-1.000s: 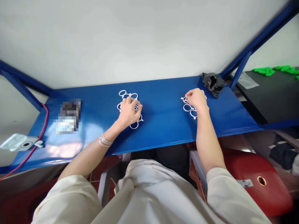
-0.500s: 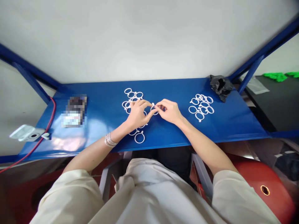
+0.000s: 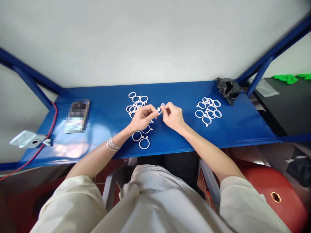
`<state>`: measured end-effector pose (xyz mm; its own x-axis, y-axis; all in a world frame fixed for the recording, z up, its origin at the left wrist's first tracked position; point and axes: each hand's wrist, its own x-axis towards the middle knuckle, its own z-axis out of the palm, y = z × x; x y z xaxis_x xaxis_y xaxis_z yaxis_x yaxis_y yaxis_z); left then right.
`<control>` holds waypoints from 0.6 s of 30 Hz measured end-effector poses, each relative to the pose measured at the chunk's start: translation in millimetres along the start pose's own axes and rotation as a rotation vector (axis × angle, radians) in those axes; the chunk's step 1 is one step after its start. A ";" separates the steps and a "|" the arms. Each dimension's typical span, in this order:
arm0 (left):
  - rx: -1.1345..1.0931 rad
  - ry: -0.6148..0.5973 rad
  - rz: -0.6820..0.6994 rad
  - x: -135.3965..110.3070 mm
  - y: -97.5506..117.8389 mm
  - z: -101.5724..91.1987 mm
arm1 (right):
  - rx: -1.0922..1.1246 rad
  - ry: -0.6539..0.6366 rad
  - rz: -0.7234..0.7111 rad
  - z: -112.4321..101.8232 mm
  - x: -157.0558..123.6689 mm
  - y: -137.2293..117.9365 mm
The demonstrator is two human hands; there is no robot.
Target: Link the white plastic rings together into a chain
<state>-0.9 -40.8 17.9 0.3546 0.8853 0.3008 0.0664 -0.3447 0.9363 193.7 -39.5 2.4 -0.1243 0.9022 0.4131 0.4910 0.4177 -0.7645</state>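
Between my hands, above the blue tabletop, is a white plastic ring with small knob-like ends, part of it covered by my fingers. My left hand pinches its left side. Thumb and fingertips of my right hand are closed on its right side. Beneath and around my left hand lies a loose group of similar white rings, some hidden by the hand. Off to the right is a second cluster of white rings, several of them overlapping.
A crumpled black plastic bag stands at the back right of the blue table. On the left lie a blurred-out flat item, a red cable and a white device. Blue frame posts rise at both sides.
The ring has been tilted and lifted from lying flat, now seen nearly edge-on between my fingertips. My left fingers have curled in, and the right hand has turned slightly.
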 end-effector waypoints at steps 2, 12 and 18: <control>-0.027 -0.008 0.011 -0.2 1.7 0.2 | 0.072 0.012 0.068 0.5 2.7 1.2; -0.026 0.145 0.001 -2.2 -16.1 8.6 | 0.032 -0.064 -0.191 3.4 -4.1 10.4; -0.179 0.003 -0.064 -6.0 -14.8 17.3 | -0.214 0.071 -0.462 9.1 -8.3 13.4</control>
<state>12.1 -46.4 -0.9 0.3519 0.9049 0.2394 -0.0780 -0.2266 0.9709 193.5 -40.4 -15.7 -0.3149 0.6157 0.7223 0.5651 0.7331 -0.3785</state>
